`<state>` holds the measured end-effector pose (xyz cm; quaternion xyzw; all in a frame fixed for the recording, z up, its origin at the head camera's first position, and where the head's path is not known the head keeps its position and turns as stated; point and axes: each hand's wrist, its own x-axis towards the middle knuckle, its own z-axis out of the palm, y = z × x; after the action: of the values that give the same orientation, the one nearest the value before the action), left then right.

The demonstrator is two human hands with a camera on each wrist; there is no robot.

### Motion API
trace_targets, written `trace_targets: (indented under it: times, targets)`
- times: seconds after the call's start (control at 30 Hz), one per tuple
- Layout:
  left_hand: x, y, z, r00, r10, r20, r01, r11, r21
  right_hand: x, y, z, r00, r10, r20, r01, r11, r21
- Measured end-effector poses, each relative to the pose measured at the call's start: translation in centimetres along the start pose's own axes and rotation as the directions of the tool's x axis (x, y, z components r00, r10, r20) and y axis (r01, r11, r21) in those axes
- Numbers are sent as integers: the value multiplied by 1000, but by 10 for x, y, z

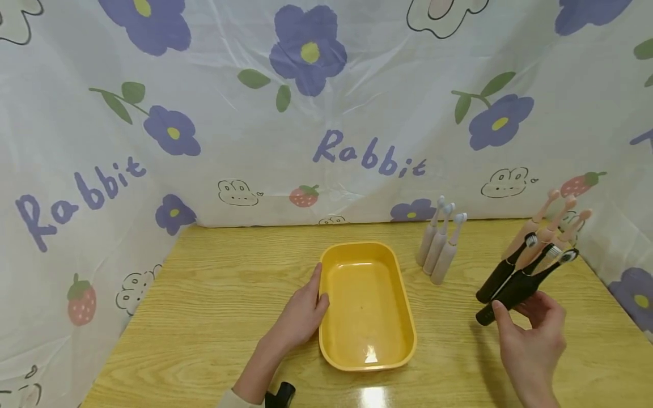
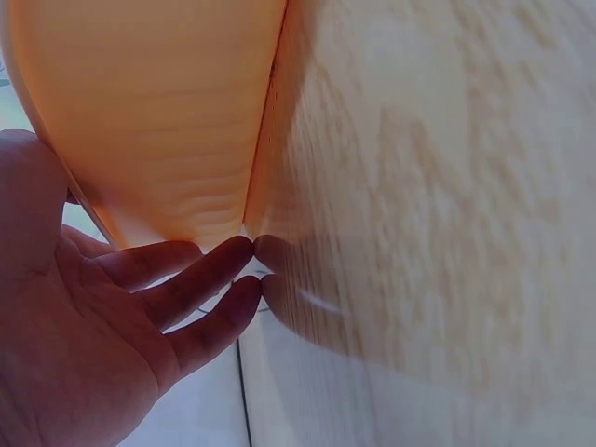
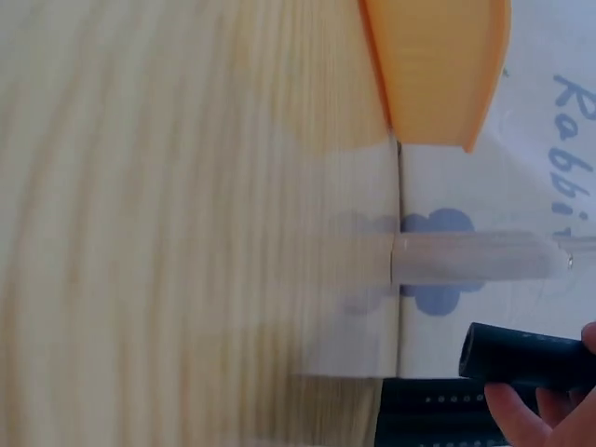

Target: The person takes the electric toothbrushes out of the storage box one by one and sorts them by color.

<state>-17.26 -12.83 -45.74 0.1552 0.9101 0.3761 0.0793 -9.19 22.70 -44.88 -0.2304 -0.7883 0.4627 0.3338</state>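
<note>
My left hand [image 1: 301, 314] holds the left side of a yellow plastic basin [image 1: 408, 317], thumb on the rim and fingers along the outer wall. In the left wrist view, fingertips of the left hand [image 2: 121, 326] reach down to the tabletop. My right hand [image 1: 535, 334] grips a black electric toothbrush [image 1: 510, 296] by its handle, thumb on the near side. The right wrist view shows the base of this toothbrush [image 3: 521, 356] raised off the table. Just behind it stand more black toothbrushes [image 1: 497, 280], partly hidden by the held one.
Three pale pinkish-grey electric toothbrushes [image 1: 437, 252] stand right of the basin. Three peach toothbrushes [image 1: 525, 235] stand behind the black ones. A flower-printed curtain [image 1: 306, 141] borders the wooden table [image 1: 229, 283] at the back and sides. A black object [image 1: 282, 394] shows by the left wrist.
</note>
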Motion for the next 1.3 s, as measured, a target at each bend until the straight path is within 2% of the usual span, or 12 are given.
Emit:
trace_targets:
  times: [0.13, 0.33, 0.47, 0.67, 0.83, 1.0, 1.3]
  targets:
    - [0, 0, 0, 1000, -11, -1, 11, 1000, 4, 4, 1, -6, 1000, 27, 9, -26, 997, -70]
    - [1, 1, 0, 1000, -3, 3, 3, 1000, 1, 12, 6, -14, 987, 122, 109, -107, 986, -130]
    - [1, 1, 1, 1000, -5, 8, 5, 1000, -1, 17, 10, -17, 975, 147, 167, -117, 978, -175]
    - [1, 2, 1, 1000, 0, 8, 0, 1000, 1, 21, 14, -18, 974, 126, 190, -80, 970, -230]
    - [0, 2, 0, 1000, 3, 7, -3, 1000, -4, 27, 18, -18, 975, 104, 198, -57, 971, -232]
    - [0, 3, -1, 1000, 9, 5, -9, 1000, 1, 30, 21, -18, 969, 126, 215, -76, 971, -227]
    - [0, 2, 0, 1000, 0, 6, 0, 1000, 1, 35, 21, -19, 962, 119, 245, -55, 966, -252]
